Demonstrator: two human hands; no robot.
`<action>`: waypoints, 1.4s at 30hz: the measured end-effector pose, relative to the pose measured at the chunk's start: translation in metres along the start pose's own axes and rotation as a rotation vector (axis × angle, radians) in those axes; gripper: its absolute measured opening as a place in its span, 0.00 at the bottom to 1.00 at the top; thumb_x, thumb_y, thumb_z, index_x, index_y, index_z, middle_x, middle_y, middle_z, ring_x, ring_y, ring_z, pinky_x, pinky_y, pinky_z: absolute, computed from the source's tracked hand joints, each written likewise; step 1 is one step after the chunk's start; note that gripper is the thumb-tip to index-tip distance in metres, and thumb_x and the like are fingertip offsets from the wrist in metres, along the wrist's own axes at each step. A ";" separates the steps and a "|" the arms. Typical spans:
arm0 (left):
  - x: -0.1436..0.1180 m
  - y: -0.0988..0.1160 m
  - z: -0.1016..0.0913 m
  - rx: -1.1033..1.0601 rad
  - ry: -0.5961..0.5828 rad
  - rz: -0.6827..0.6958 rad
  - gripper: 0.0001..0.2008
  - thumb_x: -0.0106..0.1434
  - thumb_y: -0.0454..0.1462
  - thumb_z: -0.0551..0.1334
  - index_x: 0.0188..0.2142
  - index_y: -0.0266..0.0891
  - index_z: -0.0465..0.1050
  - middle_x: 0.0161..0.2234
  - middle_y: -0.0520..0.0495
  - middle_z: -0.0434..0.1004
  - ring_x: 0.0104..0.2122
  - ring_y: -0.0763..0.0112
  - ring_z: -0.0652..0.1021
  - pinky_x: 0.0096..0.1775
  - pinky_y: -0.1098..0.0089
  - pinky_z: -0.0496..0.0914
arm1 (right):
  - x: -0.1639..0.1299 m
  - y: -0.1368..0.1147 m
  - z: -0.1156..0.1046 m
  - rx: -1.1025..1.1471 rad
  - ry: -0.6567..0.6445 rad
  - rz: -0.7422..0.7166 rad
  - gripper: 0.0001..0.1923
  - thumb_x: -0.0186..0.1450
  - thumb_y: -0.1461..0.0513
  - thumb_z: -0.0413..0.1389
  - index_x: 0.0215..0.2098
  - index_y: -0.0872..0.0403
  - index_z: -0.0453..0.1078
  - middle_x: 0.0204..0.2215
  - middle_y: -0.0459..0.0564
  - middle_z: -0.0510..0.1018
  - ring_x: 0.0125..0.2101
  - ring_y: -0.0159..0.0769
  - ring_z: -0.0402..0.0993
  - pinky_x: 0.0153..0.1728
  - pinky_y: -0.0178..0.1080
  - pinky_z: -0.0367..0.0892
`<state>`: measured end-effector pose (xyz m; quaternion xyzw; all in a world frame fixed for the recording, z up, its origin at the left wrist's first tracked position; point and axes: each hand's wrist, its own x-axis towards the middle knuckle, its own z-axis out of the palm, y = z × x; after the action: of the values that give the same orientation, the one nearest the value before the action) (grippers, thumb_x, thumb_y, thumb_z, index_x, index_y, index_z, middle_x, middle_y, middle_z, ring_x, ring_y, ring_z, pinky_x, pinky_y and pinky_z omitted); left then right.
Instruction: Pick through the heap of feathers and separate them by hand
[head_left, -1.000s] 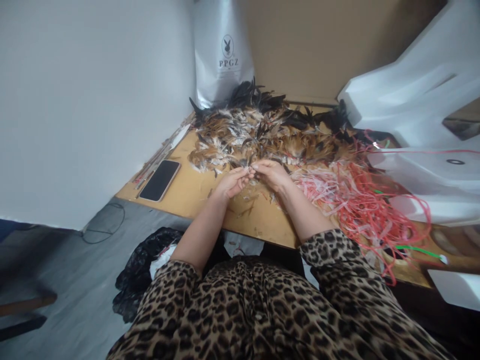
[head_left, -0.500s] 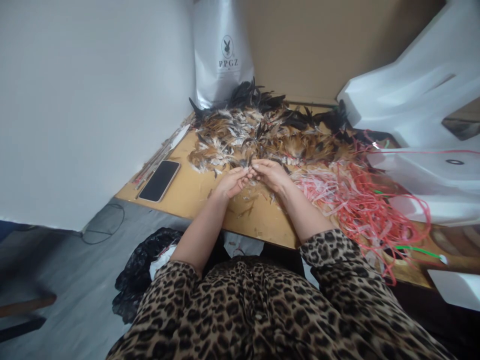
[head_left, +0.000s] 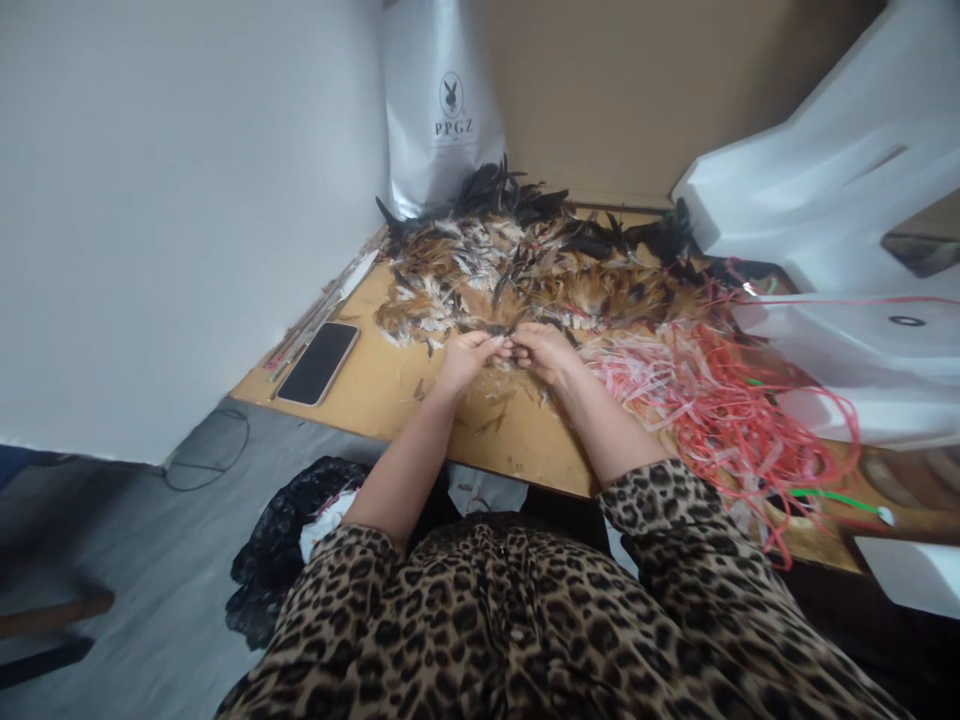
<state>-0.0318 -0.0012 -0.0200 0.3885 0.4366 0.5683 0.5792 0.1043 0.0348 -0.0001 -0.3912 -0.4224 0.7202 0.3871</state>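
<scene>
My left hand [head_left: 471, 358] and my right hand [head_left: 541, 350] meet fingertip to fingertip over the wooden table [head_left: 525, 455], both in a pinch. Between them is a small brown-and-dark feather [head_left: 491, 308], its tip fanning away from me; where its base sits in the fingers is partly hidden. Just beyond lies a wide heap of brown, white and black feathers [head_left: 465, 255]. Loose feather bits are scattered on the wood beneath my hands. To the right of my right hand spreads a tangle of pink and red plastic strips [head_left: 720, 410].
A phone [head_left: 319, 362] lies on the table's left side near thin sticks along the wall. Behind the feathers stands a white printed bag [head_left: 448, 110]. White plastic forms [head_left: 832, 180] rise at the right, and a black plastic bag [head_left: 292, 530] is on the floor.
My hands have shifted slightly right and toward me. A brown feather fan now shows more plainly above the fingertips. The heap, phone and strips look unchanged.
</scene>
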 end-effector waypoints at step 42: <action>0.002 -0.002 -0.007 -0.223 0.023 -0.109 0.04 0.54 0.33 0.64 0.27 0.32 0.70 0.26 0.48 0.77 0.27 0.79 0.77 0.28 0.80 0.66 | -0.003 0.001 0.006 -0.435 0.119 -0.337 0.14 0.46 0.53 0.63 0.23 0.56 0.71 0.21 0.45 0.74 0.22 0.28 0.65 0.27 0.33 0.61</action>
<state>-0.0373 0.0002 -0.0241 0.2908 0.3979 0.5855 0.6437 0.0998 0.0298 0.0014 -0.4309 -0.6027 0.5138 0.4326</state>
